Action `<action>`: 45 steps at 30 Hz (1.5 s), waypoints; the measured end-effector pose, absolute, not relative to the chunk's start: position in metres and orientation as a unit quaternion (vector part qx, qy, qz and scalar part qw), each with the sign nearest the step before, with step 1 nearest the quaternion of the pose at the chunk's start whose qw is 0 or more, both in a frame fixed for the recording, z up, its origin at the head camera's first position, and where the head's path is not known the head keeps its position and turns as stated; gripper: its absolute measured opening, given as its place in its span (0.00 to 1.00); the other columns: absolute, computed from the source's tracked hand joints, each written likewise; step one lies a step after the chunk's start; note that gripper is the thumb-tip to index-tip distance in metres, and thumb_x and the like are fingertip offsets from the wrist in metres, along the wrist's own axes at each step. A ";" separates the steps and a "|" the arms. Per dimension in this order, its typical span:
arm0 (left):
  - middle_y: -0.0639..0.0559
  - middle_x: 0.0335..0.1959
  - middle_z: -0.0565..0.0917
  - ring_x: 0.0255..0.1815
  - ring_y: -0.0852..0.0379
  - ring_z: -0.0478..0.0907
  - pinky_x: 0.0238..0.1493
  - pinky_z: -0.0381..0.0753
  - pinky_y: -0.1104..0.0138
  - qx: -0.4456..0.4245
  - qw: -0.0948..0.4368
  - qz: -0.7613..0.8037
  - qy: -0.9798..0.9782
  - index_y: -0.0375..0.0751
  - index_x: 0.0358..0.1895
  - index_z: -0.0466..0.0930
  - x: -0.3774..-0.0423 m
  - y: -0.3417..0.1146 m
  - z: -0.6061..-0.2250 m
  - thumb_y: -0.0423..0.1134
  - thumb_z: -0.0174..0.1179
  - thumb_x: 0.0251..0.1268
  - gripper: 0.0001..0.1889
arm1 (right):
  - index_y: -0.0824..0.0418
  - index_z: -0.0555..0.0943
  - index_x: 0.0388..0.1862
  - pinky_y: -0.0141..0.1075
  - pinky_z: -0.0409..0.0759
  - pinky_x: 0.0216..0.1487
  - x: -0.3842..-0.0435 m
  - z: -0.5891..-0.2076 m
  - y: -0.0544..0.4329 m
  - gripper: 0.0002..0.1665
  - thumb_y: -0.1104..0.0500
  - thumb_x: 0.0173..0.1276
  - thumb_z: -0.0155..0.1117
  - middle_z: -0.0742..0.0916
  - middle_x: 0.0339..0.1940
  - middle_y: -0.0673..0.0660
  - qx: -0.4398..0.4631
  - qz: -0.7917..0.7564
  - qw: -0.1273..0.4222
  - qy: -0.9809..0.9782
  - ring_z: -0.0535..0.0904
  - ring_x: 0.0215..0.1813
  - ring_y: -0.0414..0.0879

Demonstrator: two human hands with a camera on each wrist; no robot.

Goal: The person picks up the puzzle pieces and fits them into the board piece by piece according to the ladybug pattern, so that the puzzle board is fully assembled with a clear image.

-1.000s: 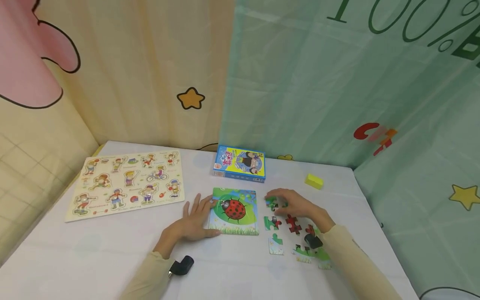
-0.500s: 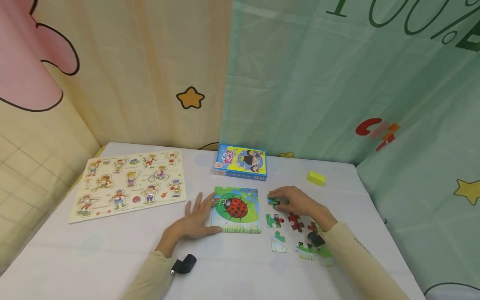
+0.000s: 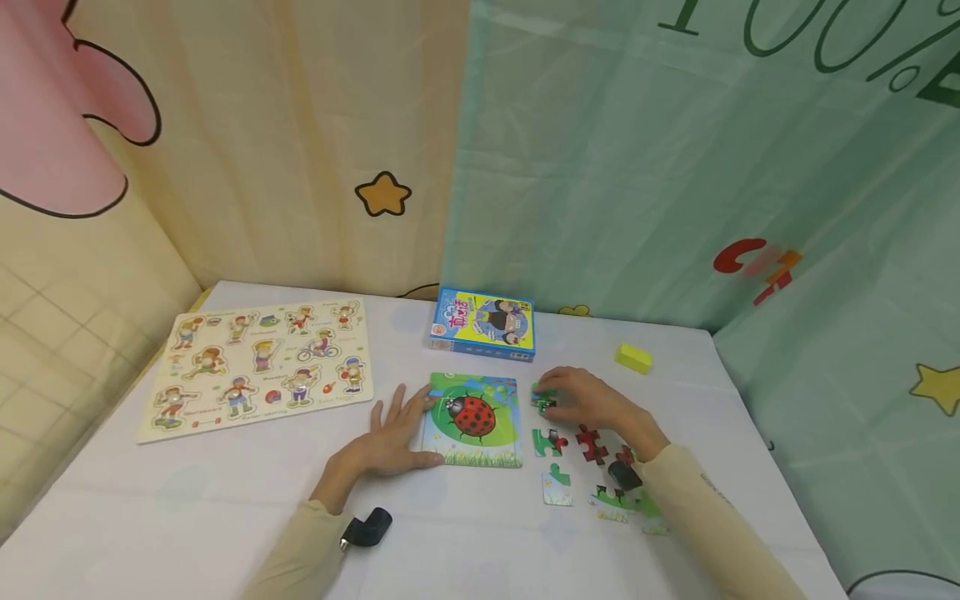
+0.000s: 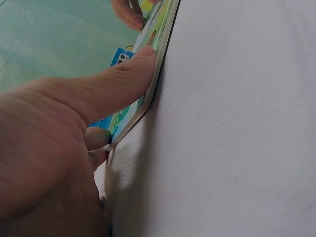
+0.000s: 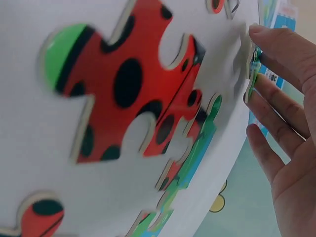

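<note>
My left hand rests at the lower left of a square ladybug puzzle board. Its thumb lies on the board's near edge and its spread fingers touch the left edge. In the left wrist view, the thumb lies over the board's edge. To the right of the board, my right hand pinches a green and blue puzzle piece just over the table. The right wrist view shows this piece edge-on between thumb and fingers. A red, black-spotted piece lies below that hand.
Near the hand lie a ladybug-head piece, a pale corner piece and a grassy piece; my right wrist partly covers others. Behind are a blue-yellow box and a yellow block. A peg puzzle board lies left.
My right hand has shifted slightly left and away from me with the pinched piece. The left hand and the ladybug board keep their places. The head view has moved a little.
</note>
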State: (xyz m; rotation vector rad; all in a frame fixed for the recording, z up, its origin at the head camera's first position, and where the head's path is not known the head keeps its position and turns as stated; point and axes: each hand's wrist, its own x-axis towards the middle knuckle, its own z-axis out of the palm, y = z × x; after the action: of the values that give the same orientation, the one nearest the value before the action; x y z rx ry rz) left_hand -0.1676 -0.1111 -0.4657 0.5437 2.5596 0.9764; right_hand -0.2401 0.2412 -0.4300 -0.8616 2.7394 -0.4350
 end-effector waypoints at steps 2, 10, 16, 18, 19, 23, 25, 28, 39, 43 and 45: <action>0.43 0.84 0.41 0.82 0.34 0.23 0.74 0.20 0.35 0.191 0.176 0.346 0.902 0.39 0.81 0.46 -0.168 -0.111 -0.465 0.51 0.69 0.62 0.52 | 0.58 0.83 0.60 0.53 0.72 0.71 -0.241 -0.430 0.237 0.24 0.51 0.67 0.70 0.82 0.64 0.57 -0.302 -0.149 0.116 0.934 0.75 0.68 0.55; 0.43 0.84 0.42 0.82 0.35 0.23 0.75 0.19 0.36 0.192 0.178 0.357 0.897 0.39 0.81 0.45 -0.168 -0.111 -0.464 0.50 0.69 0.62 0.52 | 0.57 0.84 0.58 0.49 0.73 0.70 -0.248 -0.427 0.210 0.23 0.51 0.66 0.71 0.84 0.61 0.54 -0.331 -0.133 0.110 0.928 0.76 0.66 0.51; 0.44 0.84 0.42 0.82 0.35 0.23 0.75 0.20 0.36 0.188 0.179 0.354 0.899 0.41 0.81 0.46 -0.168 -0.112 -0.466 0.50 0.69 0.62 0.51 | 0.58 0.84 0.58 0.50 0.74 0.70 -0.252 -0.424 0.181 0.22 0.52 0.67 0.70 0.84 0.61 0.55 -0.366 -0.133 0.112 0.914 0.77 0.66 0.52; 0.44 0.84 0.42 0.82 0.35 0.23 0.75 0.21 0.36 0.188 0.180 0.351 0.900 0.41 0.81 0.46 -0.168 -0.112 -0.467 0.51 0.69 0.62 0.51 | 0.58 0.84 0.59 0.50 0.73 0.70 -0.253 -0.424 0.173 0.23 0.51 0.68 0.70 0.84 0.62 0.55 -0.369 -0.131 0.118 0.913 0.76 0.66 0.52; 0.44 0.84 0.42 0.82 0.35 0.24 0.75 0.21 0.36 0.189 0.180 0.349 0.900 0.41 0.81 0.46 -0.169 -0.112 -0.467 0.51 0.69 0.62 0.51 | 0.58 0.84 0.59 0.50 0.73 0.70 -0.254 -0.425 0.169 0.23 0.51 0.68 0.70 0.84 0.62 0.55 -0.369 -0.129 0.120 0.912 0.76 0.67 0.52; 0.44 0.84 0.42 0.82 0.35 0.24 0.75 0.22 0.35 0.191 0.180 0.348 0.900 0.41 0.81 0.46 -0.169 -0.112 -0.467 0.52 0.68 0.62 0.51 | 0.57 0.84 0.59 0.48 0.73 0.71 -0.255 -0.426 0.155 0.23 0.51 0.69 0.69 0.84 0.62 0.54 -0.369 -0.131 0.126 0.911 0.77 0.67 0.51; 0.43 0.84 0.43 0.82 0.35 0.24 0.75 0.22 0.35 0.190 0.180 0.349 0.900 0.41 0.81 0.46 -0.168 -0.112 -0.466 0.52 0.68 0.62 0.51 | 0.57 0.84 0.59 0.47 0.73 0.71 -0.255 -0.426 0.149 0.23 0.51 0.69 0.69 0.84 0.62 0.54 -0.368 -0.132 0.129 0.911 0.77 0.67 0.50; 0.43 0.84 0.43 0.82 0.34 0.24 0.75 0.22 0.35 0.190 0.181 0.352 0.899 0.40 0.81 0.46 -0.167 -0.112 -0.464 0.51 0.68 0.63 0.51 | 0.57 0.84 0.60 0.46 0.74 0.70 -0.254 -0.425 0.139 0.23 0.51 0.69 0.69 0.84 0.62 0.53 -0.366 -0.132 0.132 0.912 0.77 0.67 0.50; 0.42 0.84 0.43 0.82 0.34 0.24 0.75 0.22 0.35 0.191 0.183 0.350 0.899 0.38 0.81 0.43 -0.167 -0.113 -0.460 0.51 0.68 0.63 0.52 | 0.57 0.82 0.62 0.45 0.72 0.72 -0.253 -0.427 0.111 0.24 0.50 0.69 0.69 0.83 0.64 0.54 -0.374 -0.117 0.134 0.910 0.76 0.68 0.50; 0.42 0.84 0.42 0.82 0.34 0.24 0.75 0.21 0.35 0.190 0.186 0.351 0.898 0.38 0.81 0.45 -0.167 -0.113 -0.461 0.51 0.68 0.63 0.51 | 0.56 0.82 0.62 0.44 0.73 0.72 -0.251 -0.428 0.104 0.24 0.50 0.70 0.68 0.83 0.65 0.53 -0.376 -0.109 0.134 0.910 0.76 0.68 0.49; 0.43 0.84 0.42 0.82 0.34 0.24 0.75 0.21 0.35 0.189 0.186 0.349 0.899 0.39 0.81 0.46 -0.167 -0.113 -0.462 0.52 0.68 0.63 0.51 | 0.56 0.82 0.62 0.43 0.74 0.71 -0.251 -0.429 0.101 0.24 0.50 0.70 0.68 0.83 0.65 0.53 -0.378 -0.106 0.132 0.910 0.76 0.67 0.48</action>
State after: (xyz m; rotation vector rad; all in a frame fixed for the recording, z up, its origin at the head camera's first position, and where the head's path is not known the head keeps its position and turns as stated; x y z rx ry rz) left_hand -0.1671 -0.1125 -0.4619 0.5318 2.5322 0.9824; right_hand -0.2513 0.1015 -0.4289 -1.0964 2.6427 -0.3068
